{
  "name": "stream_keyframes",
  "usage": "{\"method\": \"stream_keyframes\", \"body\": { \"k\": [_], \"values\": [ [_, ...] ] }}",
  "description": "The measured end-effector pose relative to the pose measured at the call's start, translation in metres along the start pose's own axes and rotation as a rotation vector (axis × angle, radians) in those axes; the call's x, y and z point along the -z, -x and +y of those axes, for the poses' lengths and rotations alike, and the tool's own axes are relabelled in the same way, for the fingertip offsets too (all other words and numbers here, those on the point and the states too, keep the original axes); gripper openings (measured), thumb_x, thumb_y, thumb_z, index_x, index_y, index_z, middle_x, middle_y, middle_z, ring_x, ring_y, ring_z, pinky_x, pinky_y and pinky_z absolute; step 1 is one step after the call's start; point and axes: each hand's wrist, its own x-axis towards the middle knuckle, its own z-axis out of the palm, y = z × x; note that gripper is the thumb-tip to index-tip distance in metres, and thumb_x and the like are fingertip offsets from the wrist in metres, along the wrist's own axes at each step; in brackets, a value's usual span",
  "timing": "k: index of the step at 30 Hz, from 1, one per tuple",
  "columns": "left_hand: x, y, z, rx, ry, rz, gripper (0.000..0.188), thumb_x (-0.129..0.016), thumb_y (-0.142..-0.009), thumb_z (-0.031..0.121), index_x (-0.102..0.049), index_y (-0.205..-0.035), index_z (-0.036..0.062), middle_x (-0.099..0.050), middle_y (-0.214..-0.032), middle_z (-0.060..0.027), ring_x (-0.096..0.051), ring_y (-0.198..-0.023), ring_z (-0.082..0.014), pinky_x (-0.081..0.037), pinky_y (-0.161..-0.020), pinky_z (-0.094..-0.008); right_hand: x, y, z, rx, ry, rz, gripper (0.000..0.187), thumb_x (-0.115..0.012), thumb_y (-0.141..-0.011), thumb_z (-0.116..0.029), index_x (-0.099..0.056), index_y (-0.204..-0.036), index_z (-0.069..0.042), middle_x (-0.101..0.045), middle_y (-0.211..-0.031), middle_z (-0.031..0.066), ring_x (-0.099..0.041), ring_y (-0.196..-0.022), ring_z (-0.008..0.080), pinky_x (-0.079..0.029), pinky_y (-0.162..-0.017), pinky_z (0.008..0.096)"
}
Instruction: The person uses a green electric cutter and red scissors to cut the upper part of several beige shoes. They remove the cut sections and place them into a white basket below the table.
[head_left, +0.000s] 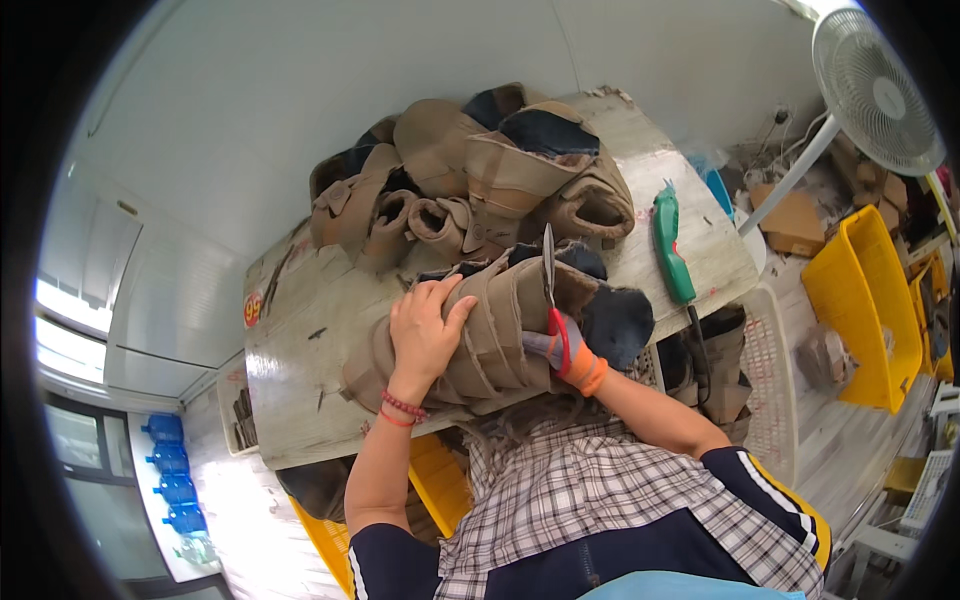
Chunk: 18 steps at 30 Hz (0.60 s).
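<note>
A row of brown, fleece-lined shoe uppers (497, 315), nested one in another, lies along the near edge of the table. My left hand (425, 330) rests on top of this row, its fingers stretched out and the thumb spread. In my right hand (580, 362), which wears a grey and orange glove, are red-handled scissors (550, 270). Their blades point away from me, beside the right-hand uppers. The gloved fingers are closed round the handles and partly hidden. Farther back, more brown uppers (435, 150) with dark linings sit in a heap.
A green corded power tool (670, 245) lies to the right on the worn table (300, 370). Beyond the table stand a white fan (885, 95) and a yellow crate (850, 310). Below the right edge is a white plastic basket (765, 385). Blue water bottles (170, 460) line the left.
</note>
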Motion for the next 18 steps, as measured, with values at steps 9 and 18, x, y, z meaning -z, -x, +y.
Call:
{"method": "stream_keyframes", "body": {
  "k": [9, 18],
  "values": [
    [0.052, -0.048, 0.017, -0.054, 0.151, 0.041, 0.019, -0.066, -0.081, 0.019, -0.062, -0.09, 0.0022, -0.062, -0.088, -0.0104, -0.059, -0.079, -0.0265, -0.045, -0.071, -0.036, 0.008, 0.064, -0.065, -0.134, -0.163, 0.151, 0.028, -0.051, -0.093, -0.025, -0.052, -0.11, -0.002, -0.062, -0.078, 0.0062, -0.052, -0.057, 0.0077, -0.039, -0.047, 0.0181],
    [-0.044, -0.152, 0.074, -0.207, -0.231, -0.326, 0.042, -0.066, -0.077, 0.043, -0.064, -0.08, 0.0013, -0.065, -0.076, -0.0199, -0.064, -0.076, -0.0353, -0.051, -0.068, -0.0419, 0.098, 0.0, -0.166, -0.013, 1.763, 0.298, 0.041, -0.062, -0.079, -0.044, -0.064, -0.099, -0.008, -0.066, -0.095, 0.0082, -0.064, -0.088, 0.0248, -0.051, -0.072, 0.035]
  ]
}}
